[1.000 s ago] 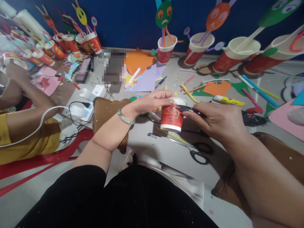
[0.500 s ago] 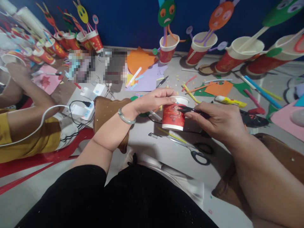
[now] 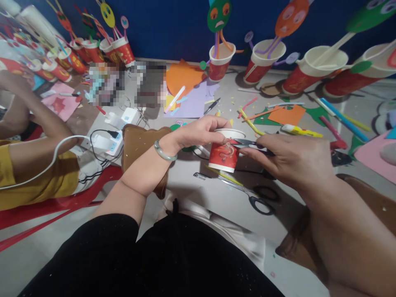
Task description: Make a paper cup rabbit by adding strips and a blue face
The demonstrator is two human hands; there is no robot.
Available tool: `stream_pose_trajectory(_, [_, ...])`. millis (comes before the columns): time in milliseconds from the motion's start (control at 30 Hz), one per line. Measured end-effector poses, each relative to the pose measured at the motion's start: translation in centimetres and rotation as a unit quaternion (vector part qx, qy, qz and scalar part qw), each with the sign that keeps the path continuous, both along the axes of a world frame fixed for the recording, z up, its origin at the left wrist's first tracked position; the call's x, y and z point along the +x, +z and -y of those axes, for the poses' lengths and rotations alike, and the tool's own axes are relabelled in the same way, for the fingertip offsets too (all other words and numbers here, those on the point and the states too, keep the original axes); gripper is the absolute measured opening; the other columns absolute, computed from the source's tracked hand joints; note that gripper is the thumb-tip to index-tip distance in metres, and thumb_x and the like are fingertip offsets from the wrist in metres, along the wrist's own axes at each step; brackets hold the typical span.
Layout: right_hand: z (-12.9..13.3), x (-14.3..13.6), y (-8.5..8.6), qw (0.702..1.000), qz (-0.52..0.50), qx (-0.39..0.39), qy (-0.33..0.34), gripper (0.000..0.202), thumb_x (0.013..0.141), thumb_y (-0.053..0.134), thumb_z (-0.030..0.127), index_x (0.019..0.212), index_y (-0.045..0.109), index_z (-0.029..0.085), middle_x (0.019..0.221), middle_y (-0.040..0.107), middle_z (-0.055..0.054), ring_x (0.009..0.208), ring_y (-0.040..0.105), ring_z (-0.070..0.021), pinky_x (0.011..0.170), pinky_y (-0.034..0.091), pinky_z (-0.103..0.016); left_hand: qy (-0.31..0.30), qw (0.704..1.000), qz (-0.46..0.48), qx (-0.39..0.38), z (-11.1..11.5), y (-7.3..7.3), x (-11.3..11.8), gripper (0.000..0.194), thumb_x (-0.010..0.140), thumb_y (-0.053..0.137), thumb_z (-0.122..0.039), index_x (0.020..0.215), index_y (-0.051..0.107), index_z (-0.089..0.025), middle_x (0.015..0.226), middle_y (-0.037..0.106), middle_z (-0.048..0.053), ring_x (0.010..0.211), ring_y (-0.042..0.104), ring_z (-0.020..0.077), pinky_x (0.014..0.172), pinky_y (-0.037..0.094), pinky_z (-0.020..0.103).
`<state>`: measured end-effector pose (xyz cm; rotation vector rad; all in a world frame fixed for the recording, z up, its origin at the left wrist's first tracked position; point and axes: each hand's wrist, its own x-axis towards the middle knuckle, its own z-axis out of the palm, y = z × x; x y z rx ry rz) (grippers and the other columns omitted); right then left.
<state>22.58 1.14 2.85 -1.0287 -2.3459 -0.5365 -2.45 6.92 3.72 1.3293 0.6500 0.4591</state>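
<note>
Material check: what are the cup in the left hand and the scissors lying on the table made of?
Cup: probably paper, smooth and printed red, with a rolled white rim. Scissors: bright grey blades, likely steel; black handles, perhaps plastic.

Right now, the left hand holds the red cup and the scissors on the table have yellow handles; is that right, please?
The scissors on the table have black handles, not yellow, in the head view; the left hand does hold the red cup.
</note>
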Motion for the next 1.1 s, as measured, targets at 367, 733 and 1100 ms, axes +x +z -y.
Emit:
stream_pose_trajectory(367, [1.3,0.0,1.2,0.996,0.080,-0.006,-0.027,0.067,0.113,0.036,0.059,0.063,0.059,0.020,0.047,0.054,0.000,0.043,0.045,-0.0162,0.045,0.017,-0.025,-0.031,0.996,-0.056,0.055,-0.3,-0.8,0.2,0.016,0.076,0.070,-0.012,0.086,0.059,-0.017,0.082,0.060,-0.002,0.076,0.055,0.0096,0.072,0.045,0.024])
stream_pose_trajectory(733, [2.2,-0.1,1.5,0.974,0.096,-0.188,-0.086,0.094,0.105,0.001,0.078,0.073,0.070,0.022,0.054,0.065,-0.006,0.045,0.047,-0.0182,0.050,0.011,-0.026,-0.063,0.990,-0.052,0.114,-0.3,-2.2,0.2,0.016,0.078,0.072,-0.020,0.088,0.059,-0.017,0.087,0.060,-0.001,0.082,0.056,0.0118,0.078,0.045,0.027])
stream_pose_trajectory(1100, [1.0,0.6,1.3,0.964,0.077,-0.250,-0.043,0.094,0.098,0.001,0.088,0.068,0.062,0.023,0.056,0.064,-0.004,0.052,0.050,-0.0183,0.050,0.016,-0.026,-0.086,0.990,-0.058,0.094,-0.2,-0.8,0.1,0.019,0.075,0.077,-0.017,0.087,0.062,-0.017,0.084,0.063,-0.001,0.079,0.057,0.0112,0.076,0.047,0.027])
